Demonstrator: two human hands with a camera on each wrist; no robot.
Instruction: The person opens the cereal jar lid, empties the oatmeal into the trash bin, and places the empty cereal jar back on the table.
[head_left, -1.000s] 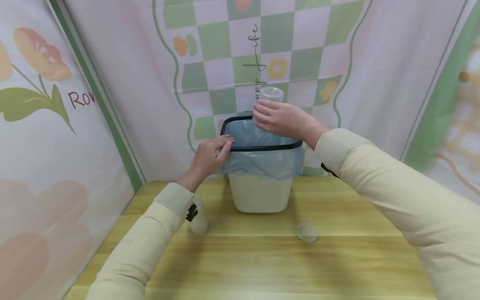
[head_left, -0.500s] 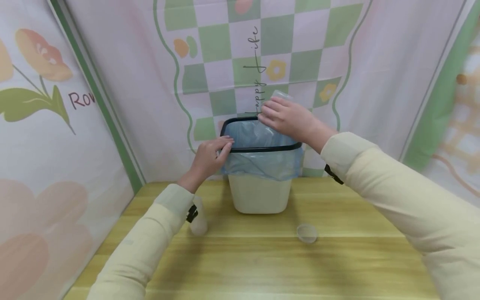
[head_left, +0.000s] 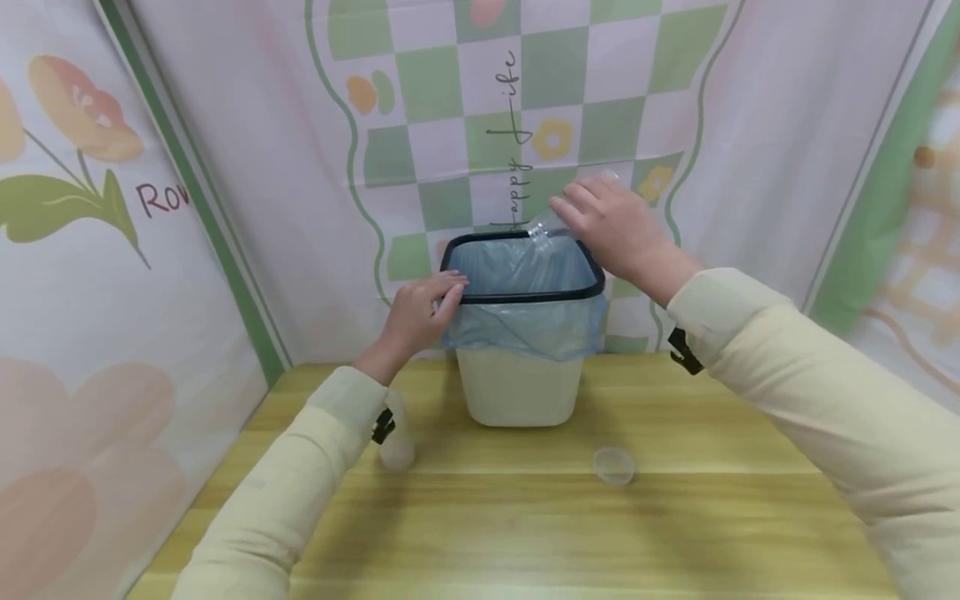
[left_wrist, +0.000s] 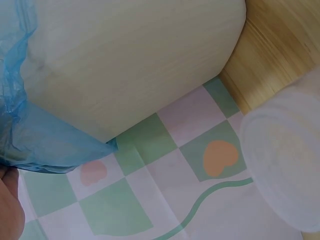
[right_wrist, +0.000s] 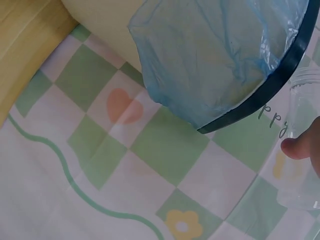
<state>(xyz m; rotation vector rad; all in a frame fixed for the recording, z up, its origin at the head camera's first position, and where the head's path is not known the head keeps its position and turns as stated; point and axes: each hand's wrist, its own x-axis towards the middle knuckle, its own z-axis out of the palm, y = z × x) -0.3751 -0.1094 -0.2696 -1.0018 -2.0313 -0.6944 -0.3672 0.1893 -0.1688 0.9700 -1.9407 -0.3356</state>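
Observation:
In the head view, my right hand [head_left: 618, 229] grips a clear plastic jar [head_left: 551, 225] tilted over the bin, its threaded mouth pointing down toward the inside. The right wrist view shows my thumb [right_wrist: 298, 147] against the jar [right_wrist: 300, 187]. My left hand [head_left: 422, 310] holds the left corner of the trash can's black rim [head_left: 532, 296]. A blue bag [head_left: 525, 329] lines the pale trash can [head_left: 521, 387] and folds over its outside. At the edge of the left wrist view, part of my left hand [left_wrist: 11, 210] touches the bag [left_wrist: 60, 142].
A clear round lid [head_left: 614, 466] lies on the wooden table [head_left: 510, 525], right of the trash can. Partly hidden beneath my left wrist is a whitish cylindrical container [head_left: 398, 450]. A patterned cloth [head_left: 427, 75] hangs behind the bin.
My right hand has moved right and tipped the jar from roughly upright to mouth-down toward the bin. My left hand has stayed at the rim.

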